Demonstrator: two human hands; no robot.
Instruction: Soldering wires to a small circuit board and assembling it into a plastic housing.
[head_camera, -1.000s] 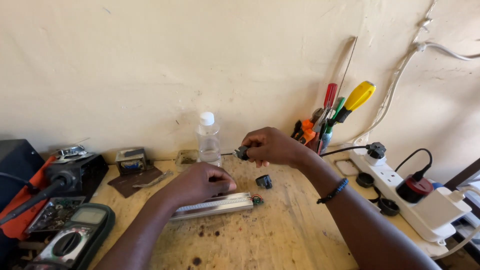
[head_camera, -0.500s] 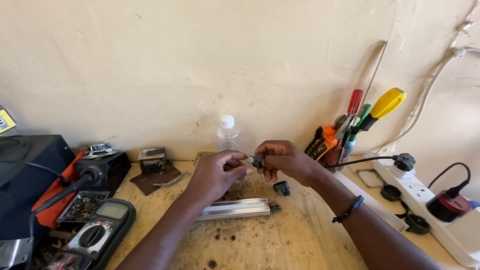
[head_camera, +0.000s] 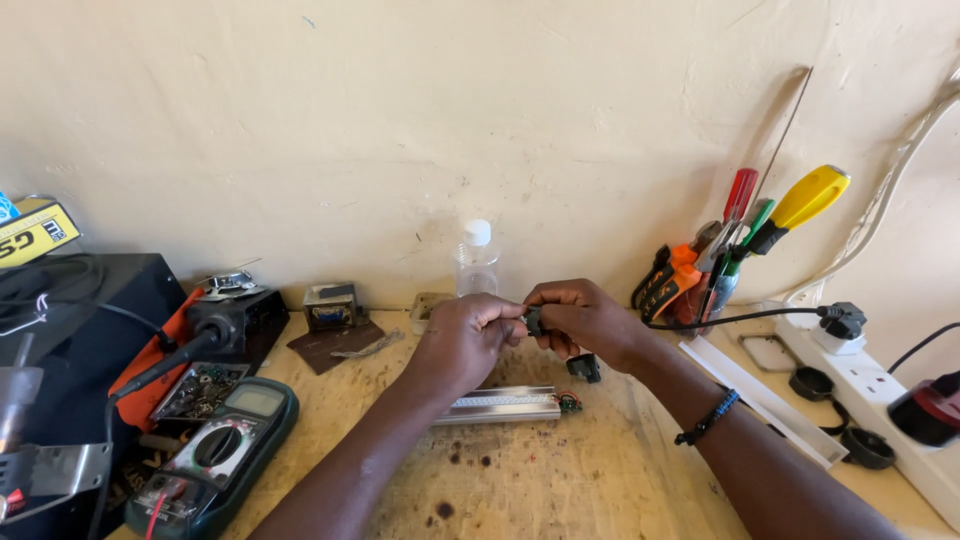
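Small black plug part (head_camera: 534, 320), pinched from both sides between closed fingers of left hand (head_camera: 468, 340) and right hand (head_camera: 585, 318), raised above the LED strip (head_camera: 505, 405) on the wooden bench (head_camera: 560, 480), presumably for close handling.

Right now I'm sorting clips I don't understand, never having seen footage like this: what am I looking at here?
This is one view from a camera worn on a person's head, looking down at their own bare hands over a pale wooden workbench. The left hand and right hand meet around a small dark part, pinched between them. Below lies a slim silver metal strip. Behind stands a clear plastic bottle with a white cap. At left lies a dark green multimeter; at right, a cup of coloured screwdrivers and a white power strip.
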